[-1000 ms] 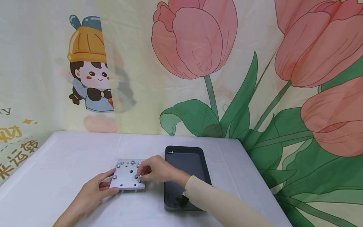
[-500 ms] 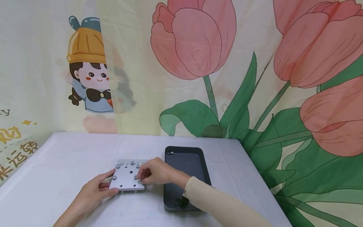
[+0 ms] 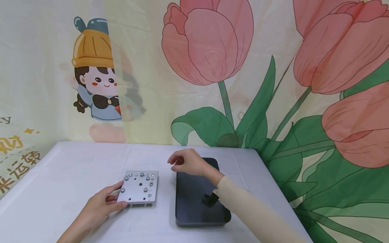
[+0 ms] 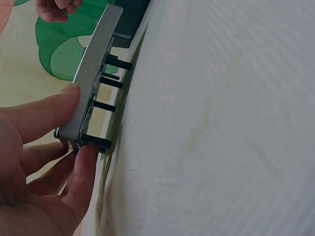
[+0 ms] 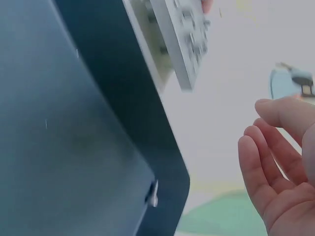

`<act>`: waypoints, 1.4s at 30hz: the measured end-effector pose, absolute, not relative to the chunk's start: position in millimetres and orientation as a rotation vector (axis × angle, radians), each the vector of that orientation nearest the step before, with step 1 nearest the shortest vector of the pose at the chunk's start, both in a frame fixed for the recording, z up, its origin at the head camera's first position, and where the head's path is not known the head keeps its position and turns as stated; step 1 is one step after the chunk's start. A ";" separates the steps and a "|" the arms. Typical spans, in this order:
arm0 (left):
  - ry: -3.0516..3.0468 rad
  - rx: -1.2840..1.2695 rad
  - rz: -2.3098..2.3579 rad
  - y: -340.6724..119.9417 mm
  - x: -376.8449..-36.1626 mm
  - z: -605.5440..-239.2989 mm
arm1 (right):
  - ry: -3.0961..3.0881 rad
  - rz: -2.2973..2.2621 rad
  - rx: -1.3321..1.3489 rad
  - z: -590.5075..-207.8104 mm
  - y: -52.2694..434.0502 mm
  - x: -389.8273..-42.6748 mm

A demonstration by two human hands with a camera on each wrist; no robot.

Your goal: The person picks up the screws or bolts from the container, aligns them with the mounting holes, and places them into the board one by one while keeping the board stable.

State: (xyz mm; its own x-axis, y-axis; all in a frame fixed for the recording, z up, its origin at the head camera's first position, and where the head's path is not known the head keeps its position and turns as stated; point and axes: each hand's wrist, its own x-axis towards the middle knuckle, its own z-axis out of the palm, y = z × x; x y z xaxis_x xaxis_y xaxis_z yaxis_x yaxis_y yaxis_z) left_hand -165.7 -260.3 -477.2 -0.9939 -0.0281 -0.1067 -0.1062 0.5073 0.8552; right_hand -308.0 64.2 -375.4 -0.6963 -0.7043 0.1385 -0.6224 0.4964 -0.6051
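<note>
My left hand (image 3: 101, 204) grips the left edge of a square metal plate (image 3: 133, 192), thumb and fingers on either side of it. Several socket-head screws (image 3: 145, 190) sit in holes in the plate, while other holes are bare. From the left wrist, screw shanks (image 4: 104, 105) stick out of the underside, and one fingertip touches the lowest ones. My right hand (image 3: 189, 162) hovers over the far left corner of a dark tray (image 3: 194, 195), its fingers loosely bent and nothing between them. A single screw (image 5: 153, 194) lies in the tray's corner, hidden by the right hand in the head view.
The tray stands to the right of the plate on a white-covered table (image 3: 76, 168). Behind the table hangs a printed curtain (image 3: 146, 118) with tulips and a cartoon figure. A black wrist device (image 3: 209, 199) hangs under the right sleeve.
My right hand has left a screw at the plate's right side, which now sits down in its hole, and moved up and right to the tray. The left hand keeps its grip.
</note>
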 end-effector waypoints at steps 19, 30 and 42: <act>2.666 -0.128 1.505 -260.9 -166.7 -480.4 | 2.793 -0.870 -0.937 -424.4 103.3 -353.4; 2.660 -0.125 1.515 -260.8 -166.7 -477.7 | 2.822 -0.783 -0.807 -441.5 97.0 -359.1; 2.660 -0.125 1.514 -260.6 -166.8 -478.2 | 2.907 -0.686 -0.798 -446.7 86.6 -357.3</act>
